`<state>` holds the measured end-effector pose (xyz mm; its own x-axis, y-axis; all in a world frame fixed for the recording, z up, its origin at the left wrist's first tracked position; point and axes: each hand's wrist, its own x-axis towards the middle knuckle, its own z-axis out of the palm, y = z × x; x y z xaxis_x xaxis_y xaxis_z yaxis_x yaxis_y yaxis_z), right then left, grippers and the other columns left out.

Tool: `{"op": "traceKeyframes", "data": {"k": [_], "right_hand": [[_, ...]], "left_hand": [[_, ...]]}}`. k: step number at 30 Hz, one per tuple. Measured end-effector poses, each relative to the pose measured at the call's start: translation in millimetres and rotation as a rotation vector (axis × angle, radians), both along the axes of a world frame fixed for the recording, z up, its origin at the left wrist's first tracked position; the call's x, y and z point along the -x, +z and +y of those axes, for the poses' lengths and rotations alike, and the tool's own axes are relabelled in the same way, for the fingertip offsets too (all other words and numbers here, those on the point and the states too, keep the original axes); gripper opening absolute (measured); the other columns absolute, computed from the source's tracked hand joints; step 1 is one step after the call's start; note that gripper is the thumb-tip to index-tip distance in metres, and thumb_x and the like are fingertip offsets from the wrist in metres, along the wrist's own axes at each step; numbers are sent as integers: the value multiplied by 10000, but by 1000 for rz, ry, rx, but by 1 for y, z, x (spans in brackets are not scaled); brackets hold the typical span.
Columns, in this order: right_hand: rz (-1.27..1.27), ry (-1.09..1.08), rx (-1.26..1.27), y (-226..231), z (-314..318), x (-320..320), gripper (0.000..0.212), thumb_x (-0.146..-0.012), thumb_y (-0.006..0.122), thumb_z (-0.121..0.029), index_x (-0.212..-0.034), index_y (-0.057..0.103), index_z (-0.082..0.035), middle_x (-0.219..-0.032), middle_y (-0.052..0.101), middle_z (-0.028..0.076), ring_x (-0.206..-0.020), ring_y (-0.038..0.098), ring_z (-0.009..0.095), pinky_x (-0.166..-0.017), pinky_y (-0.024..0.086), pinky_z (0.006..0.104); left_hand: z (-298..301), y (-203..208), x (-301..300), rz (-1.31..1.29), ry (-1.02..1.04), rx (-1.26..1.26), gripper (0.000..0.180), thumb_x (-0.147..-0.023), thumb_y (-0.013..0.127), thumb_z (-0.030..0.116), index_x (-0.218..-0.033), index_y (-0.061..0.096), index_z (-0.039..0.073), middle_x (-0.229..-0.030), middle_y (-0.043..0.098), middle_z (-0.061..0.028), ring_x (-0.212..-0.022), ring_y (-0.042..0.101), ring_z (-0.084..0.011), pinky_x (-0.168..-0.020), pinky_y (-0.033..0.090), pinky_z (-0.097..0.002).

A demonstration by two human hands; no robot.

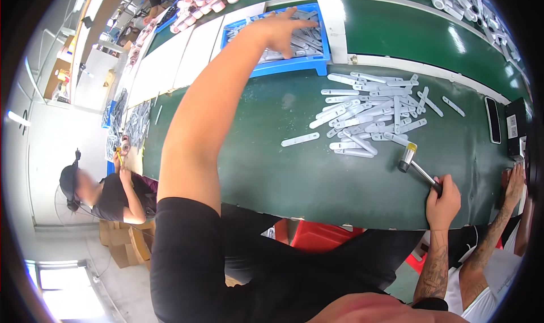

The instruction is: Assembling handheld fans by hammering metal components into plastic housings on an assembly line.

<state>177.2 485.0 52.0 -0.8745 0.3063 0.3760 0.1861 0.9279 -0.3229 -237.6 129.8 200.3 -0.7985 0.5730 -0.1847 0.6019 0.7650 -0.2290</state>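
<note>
My left arm stretches far forward to a blue plastic bin filled with narrow grey plastic pieces. Over those pieces, my left hand has its fingers spread and nothing shows in it. Near the table's front edge, my right hand is wrapped round the dark grip of a small mallet, which has one yellow face and one black face. Its head lies close to a loose pile of similar long grey pieces on the green table. One grey piece lies apart, left of the pile.
A phone and a dark box sit at the table's right end, where another person's hand rests. On the left, a person in a black cap works at the bench. A white post rises beside the bin.
</note>
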Motion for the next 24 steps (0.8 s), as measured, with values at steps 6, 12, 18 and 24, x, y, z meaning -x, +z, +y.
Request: {"op": "traceKeyframes", "data": {"k": [6,12,18,24], "right_hand": [[-26,34,21,4,1,5,168,-974,696,-123,-905,568,-39,-805,615,158,-756,607,415,-680,445,494],[-4,36,22,5,-2,7,159,-972,698,-118,-898,577,-44,-798,612,149,-749,613,392,-680,449,484],[-6,44,33,8,2,6,158,-960,712,-114,-897,582,-51,-786,609,138,-742,619,375,-674,457,473],[21,62,35,7,2,8,162,-948,725,-112,-891,581,-62,-768,590,127,-724,619,356,-660,468,470]], "left_hand": [[-11,-12,33,-63,-207,-177,1013,-620,871,83,-1551,579,357,-1486,646,-96,-1311,657,-333,-1079,565,-440],[-16,-8,17,98,-139,-163,759,-719,821,116,-1445,671,277,-1370,713,-94,-1175,708,-323,-1001,578,-425],[-25,-18,11,263,-144,-162,590,-829,780,196,-1399,680,312,-1272,761,-84,-1141,728,-333,-973,599,-474],[-39,-19,8,334,-108,-219,555,-866,812,260,-1399,683,346,-1235,786,-70,-1070,760,-332,-920,618,-472]]}}
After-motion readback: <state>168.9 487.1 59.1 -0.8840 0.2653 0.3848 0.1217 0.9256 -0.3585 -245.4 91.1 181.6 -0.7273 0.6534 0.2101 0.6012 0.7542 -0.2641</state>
